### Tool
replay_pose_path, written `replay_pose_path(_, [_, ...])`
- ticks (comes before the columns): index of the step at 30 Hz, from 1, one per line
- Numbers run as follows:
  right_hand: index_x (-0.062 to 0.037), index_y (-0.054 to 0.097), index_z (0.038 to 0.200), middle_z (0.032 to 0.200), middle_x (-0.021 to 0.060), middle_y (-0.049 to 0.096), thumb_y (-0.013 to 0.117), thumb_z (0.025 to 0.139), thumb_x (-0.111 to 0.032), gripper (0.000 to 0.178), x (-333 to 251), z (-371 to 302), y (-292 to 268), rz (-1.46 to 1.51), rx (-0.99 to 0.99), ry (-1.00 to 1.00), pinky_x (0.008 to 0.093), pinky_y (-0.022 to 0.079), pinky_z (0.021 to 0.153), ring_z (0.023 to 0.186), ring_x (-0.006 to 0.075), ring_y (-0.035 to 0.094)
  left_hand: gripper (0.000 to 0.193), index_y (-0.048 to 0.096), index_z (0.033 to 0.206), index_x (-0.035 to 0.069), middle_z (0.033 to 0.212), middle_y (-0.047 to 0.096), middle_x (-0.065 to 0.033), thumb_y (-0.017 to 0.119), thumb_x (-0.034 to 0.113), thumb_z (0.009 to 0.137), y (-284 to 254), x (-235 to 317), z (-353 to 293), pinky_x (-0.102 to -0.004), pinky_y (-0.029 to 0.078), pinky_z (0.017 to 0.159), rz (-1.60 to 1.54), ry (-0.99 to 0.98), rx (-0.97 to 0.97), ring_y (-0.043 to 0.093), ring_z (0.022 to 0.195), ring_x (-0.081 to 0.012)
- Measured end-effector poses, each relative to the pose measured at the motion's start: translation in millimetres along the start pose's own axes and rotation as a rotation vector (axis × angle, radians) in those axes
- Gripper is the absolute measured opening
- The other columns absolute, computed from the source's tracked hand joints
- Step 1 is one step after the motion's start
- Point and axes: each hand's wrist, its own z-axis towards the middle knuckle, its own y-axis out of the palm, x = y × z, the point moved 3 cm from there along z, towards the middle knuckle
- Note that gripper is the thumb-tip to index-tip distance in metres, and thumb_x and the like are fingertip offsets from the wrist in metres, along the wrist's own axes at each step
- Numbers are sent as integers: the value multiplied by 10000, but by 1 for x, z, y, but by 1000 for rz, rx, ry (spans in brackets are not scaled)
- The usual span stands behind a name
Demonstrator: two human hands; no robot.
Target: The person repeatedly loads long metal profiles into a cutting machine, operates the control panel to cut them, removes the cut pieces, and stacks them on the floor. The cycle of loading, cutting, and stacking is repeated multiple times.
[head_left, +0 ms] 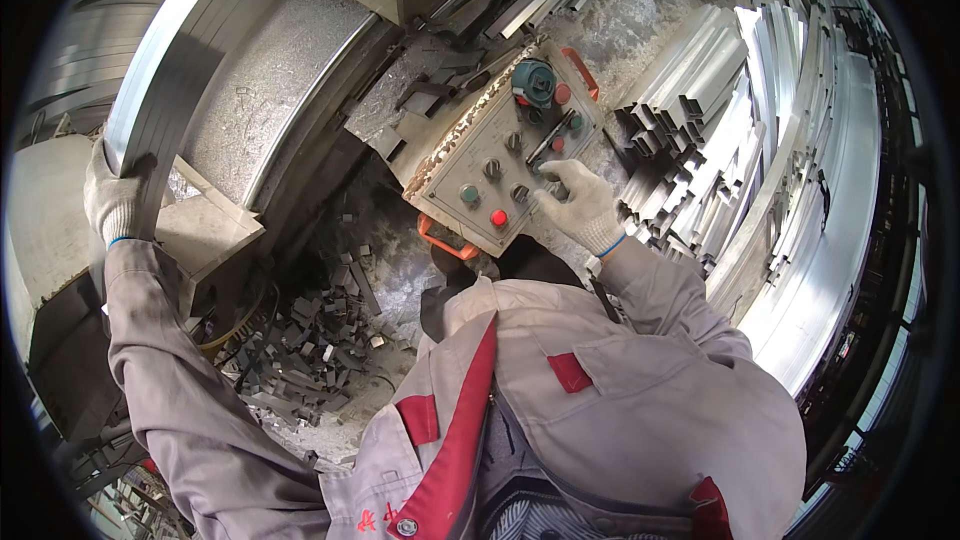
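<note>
My left hand (118,198), in a white knit glove, is closed round the near end of a long, wide silver metal profile (185,55). The profile lies along the machine bed at left and reaches away past the upper edge. My right hand (580,206), gloved too, hovers at the right edge of a slanted control panel (450,165). Its thumb and forefinger are apart and curved, close to a dark knob (520,194); whether they touch it I cannot tell. A red button (499,218) and a green button (470,194) are nearby.
A teal, rounded tool (535,83) rests on the panel's far end. Orange handles (446,240) stick out from the panel box. Stacked metal profiles (740,120) fill the right side. Short metal offcuts (310,345) litter the floor at lower left, below the machine bed (265,90).
</note>
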Motion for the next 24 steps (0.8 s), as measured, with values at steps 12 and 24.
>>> replay_pose_path(12, [-136,732,1050,1068,103,702,765,952,-248,152,10,1,57,-554,-196,-388,475,633,819,998,320,758,1133,569,1616,222,1448,735,-166,1055,504,633,-12,11,-6,-507,557,1157,152,-71,19,691,1356,-395])
replay_pose_path(24, [-102,754,1035,1099,170,748,726,1029,-310,210,-3,14,56,-560,-343,-148,531,633,830,986,394,782,1206,470,1692,280,1382,760,-195,1064,458,658,-15,12,-9,-509,578,1110,162,-63,33,729,1276,-410])
